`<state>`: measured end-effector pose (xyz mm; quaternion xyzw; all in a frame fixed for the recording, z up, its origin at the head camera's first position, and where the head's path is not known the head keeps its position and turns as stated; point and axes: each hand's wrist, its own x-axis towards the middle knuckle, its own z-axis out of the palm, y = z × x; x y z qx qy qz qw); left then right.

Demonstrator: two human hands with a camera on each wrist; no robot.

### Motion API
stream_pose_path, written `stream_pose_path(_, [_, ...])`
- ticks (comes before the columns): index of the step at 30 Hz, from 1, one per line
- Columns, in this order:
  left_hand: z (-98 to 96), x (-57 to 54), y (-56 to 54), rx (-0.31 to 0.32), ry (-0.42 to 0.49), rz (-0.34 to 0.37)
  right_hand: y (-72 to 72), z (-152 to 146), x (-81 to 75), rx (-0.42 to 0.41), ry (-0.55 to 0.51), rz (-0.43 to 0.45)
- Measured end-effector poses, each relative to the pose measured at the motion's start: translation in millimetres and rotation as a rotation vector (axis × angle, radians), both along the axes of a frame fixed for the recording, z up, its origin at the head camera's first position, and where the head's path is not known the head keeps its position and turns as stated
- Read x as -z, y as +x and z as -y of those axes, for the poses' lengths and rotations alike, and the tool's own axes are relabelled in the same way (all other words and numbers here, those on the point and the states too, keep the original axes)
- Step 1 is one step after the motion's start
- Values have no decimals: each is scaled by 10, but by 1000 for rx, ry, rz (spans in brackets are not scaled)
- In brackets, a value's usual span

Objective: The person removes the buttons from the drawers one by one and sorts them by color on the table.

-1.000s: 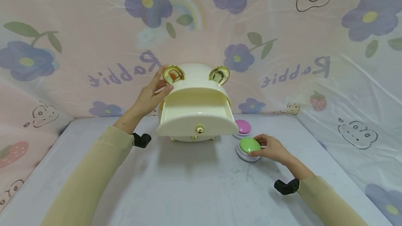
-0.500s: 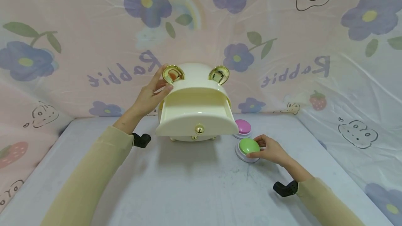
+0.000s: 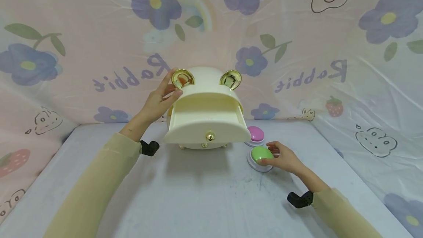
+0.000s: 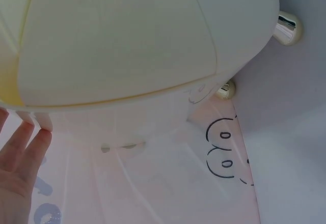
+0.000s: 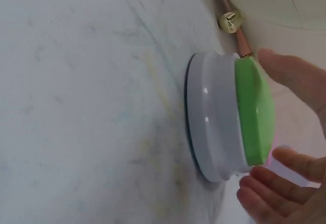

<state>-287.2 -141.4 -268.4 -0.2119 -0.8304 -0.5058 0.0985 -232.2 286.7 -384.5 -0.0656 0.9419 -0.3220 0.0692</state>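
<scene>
A cream drawer box with gold ears stands at the back middle of the table. Its upper drawer is pulled out, showing a bare inside and a gold knob. My left hand rests on the box's left side by the ear, thumb at the front rim. In the left wrist view its fingers lie fairly straight, tips against the casing. To the right, a green push button on a round white base sits on the table. My right hand holds it between thumb and fingers from the right.
A pink push button stands just behind the green one, beside the drawer box. The white table ends at a printed cloth backdrop. The pulled-out drawer overhangs the table in front of the box.
The green push button has shifted slightly left and toward the front, with my right hand on it. My left hand and the drawer box have stayed put.
</scene>
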Motion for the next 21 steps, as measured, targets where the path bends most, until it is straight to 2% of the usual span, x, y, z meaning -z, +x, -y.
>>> stream_pose_path(9, [1, -11, 17, 13, -2, 1, 18, 76, -89, 36, -115, -146])
stream_pose_path(21, [1, -14, 16, 14, -4, -4, 74, 234, -222, 70, -180, -249])
